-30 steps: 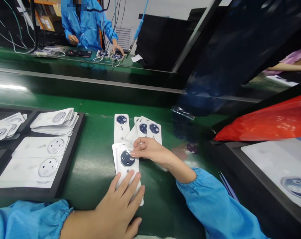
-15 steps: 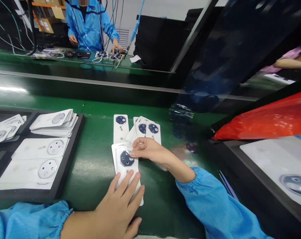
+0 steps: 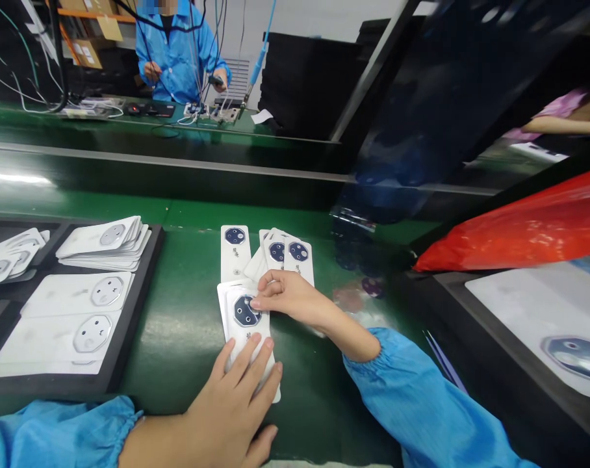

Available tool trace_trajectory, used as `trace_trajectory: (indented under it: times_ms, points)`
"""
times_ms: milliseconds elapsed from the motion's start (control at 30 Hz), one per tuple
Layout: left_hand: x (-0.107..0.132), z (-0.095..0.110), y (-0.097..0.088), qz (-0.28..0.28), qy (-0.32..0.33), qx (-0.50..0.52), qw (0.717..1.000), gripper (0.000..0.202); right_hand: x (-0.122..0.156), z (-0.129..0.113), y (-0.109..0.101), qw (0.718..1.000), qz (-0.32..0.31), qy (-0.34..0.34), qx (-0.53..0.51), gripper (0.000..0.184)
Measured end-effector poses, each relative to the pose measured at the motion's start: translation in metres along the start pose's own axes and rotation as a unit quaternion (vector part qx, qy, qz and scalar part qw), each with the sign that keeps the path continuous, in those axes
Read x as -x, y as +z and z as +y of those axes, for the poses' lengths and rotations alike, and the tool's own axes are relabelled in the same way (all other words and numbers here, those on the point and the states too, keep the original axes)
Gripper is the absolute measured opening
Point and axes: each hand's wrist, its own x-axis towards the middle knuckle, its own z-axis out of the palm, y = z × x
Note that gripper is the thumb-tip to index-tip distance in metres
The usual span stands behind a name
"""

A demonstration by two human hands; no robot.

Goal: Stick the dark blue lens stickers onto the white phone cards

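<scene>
A small stack of white phone back covers [image 3: 243, 318] with dark octagonal camera rings lies on the green belt. My left hand [image 3: 236, 396] rests flat on the near end of that stack, fingers stretched out. My right hand [image 3: 288, 296] pinches at the right edge of the top cover's camera ring, fingers curled together; what the fingertips grip is too small to make out. Behind it lie more covers: one single [image 3: 235, 250] and a fanned pair [image 3: 288, 253].
A black tray [image 3: 129, 325] at the left holds white covers with silver rings, some stacked. A red bag [image 3: 519, 227] and another dark tray [image 3: 533, 318] sit at the right. Across the belt a person in blue [image 3: 175, 49] works among cables.
My hands have held their places on the stack. The person across the belt has lifted both hands from the bench. The view has shifted slightly.
</scene>
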Motion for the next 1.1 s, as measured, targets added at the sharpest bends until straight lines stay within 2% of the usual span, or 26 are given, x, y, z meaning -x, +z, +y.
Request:
trace_trajectory:
  times_ms: [133,200,233,300,433,500,567,767,833,967,1100]
  points:
    - [0.001,-0.002,0.002,-0.011,-0.002,0.011,1.0,0.068,0.006,-0.001,0.005,0.994,0.032,-0.027,0.098,0.027]
    - [0.002,-0.002,0.002,-0.013,-0.004,0.014,1.0,0.066,0.011,-0.002,0.011,0.975,0.063,-0.071,0.202,0.02]
    - [0.002,-0.002,0.002,-0.011,-0.003,0.014,1.0,0.066,0.013,-0.003,0.014,0.956,0.077,-0.099,0.265,0.018]
    - [0.002,-0.002,0.002,-0.008,0.005,0.014,1.0,0.065,0.016,-0.003,0.02,0.901,0.098,-0.146,0.397,0.02]
    - [0.002,-0.002,0.003,-0.01,0.019,0.012,1.0,0.065,0.013,0.006,0.026,0.755,0.147,-0.207,0.605,0.032]
    - [0.002,-0.002,0.004,-0.008,0.02,0.008,1.0,0.067,0.012,0.013,0.024,0.714,0.17,-0.221,0.642,0.037]
    - [0.002,-0.002,0.005,-0.009,0.022,0.003,1.0,0.068,0.013,0.019,0.02,0.714,0.186,-0.229,0.635,0.036]
    - [0.002,-0.003,0.006,-0.008,0.028,-0.017,0.999,0.068,0.018,0.028,0.017,0.799,0.192,-0.252,0.512,0.009]
    - [0.002,-0.003,0.006,-0.007,0.027,-0.022,0.999,0.07,0.016,0.029,0.02,0.813,0.199,-0.253,0.486,0.008]
    - [0.004,-0.004,0.012,-0.01,0.032,-0.026,0.999,0.072,0.017,0.03,0.024,0.821,0.221,-0.267,0.454,0.005]
    - [0.003,-0.006,0.02,0.031,0.043,-0.043,0.998,0.074,0.024,0.026,0.025,0.844,0.217,-0.281,0.401,0.019]
